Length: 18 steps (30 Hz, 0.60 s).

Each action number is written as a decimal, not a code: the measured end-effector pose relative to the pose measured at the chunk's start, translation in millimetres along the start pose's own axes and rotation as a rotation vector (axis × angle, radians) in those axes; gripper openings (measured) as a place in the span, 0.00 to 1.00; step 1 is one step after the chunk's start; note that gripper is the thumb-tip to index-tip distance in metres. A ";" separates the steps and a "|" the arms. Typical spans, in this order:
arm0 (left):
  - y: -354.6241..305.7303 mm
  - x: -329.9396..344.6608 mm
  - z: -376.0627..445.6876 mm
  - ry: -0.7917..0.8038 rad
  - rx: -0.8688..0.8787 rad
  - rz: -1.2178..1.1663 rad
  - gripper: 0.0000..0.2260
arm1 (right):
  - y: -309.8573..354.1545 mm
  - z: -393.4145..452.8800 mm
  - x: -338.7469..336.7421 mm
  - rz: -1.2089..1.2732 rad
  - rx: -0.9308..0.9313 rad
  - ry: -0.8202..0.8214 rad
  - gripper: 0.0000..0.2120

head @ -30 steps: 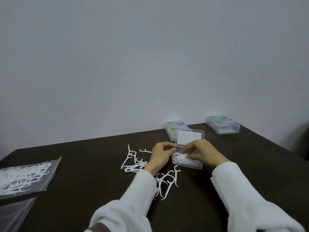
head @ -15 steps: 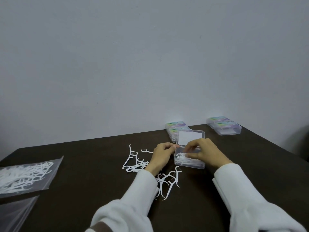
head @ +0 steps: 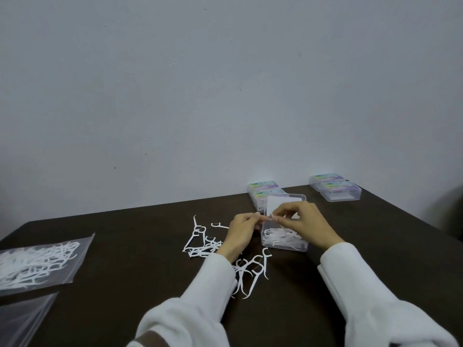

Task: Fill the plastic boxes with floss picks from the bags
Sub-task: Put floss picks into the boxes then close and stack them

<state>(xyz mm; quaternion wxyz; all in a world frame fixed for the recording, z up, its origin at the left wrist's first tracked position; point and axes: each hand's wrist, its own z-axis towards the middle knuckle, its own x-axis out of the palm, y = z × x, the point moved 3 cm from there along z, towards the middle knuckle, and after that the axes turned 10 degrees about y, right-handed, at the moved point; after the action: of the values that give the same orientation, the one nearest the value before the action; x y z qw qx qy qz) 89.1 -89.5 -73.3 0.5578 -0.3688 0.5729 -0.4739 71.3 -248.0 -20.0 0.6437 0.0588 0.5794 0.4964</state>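
**Hands meet above the open box**

We see a dark table [head: 125,246] with a bag of floss picks [head: 37,264] near left, closed boxes [head: 335,190] far right. The open plastic box [head: 283,242] lies centre, long axis left-right, lid up, between our hands. Loose floss picks [head: 250,271] lie left of it. Our left hand [head: 240,234] and right hand [head: 305,224] pinch together above it; what they pinch, we cannot tell.

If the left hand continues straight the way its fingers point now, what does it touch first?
Probably the right hand's fingertips, just ahead of the left hand above the open clear plastic box; depth is unclear.
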 end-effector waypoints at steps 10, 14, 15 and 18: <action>-3.4 0.3 -3.1 -0.003 -0.033 -0.014 0.18 | -8.8 -2.5 -8.3 0.136 0.158 -0.179 0.06; -6.2 0.2 -5.1 -0.005 -0.025 -0.006 0.18 | -11.8 -7.5 -8.0 -0.290 0.242 -0.035 0.05; -6.5 0.1 -5.6 -0.004 -0.025 -0.005 0.17 | -11.3 -8.3 -8.2 -0.366 0.243 -0.011 0.03; -7.5 -0.3 -6.9 0.006 -0.005 0.014 0.16 | -10.0 -8.2 -7.7 -0.426 0.219 0.013 0.03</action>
<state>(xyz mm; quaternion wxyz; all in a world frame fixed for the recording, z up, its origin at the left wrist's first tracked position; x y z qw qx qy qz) 81.5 -90.4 -66.5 0.5583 -0.3649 0.5784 -0.4698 71.6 -262.5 -23.8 0.7201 0.0016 0.6331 0.2840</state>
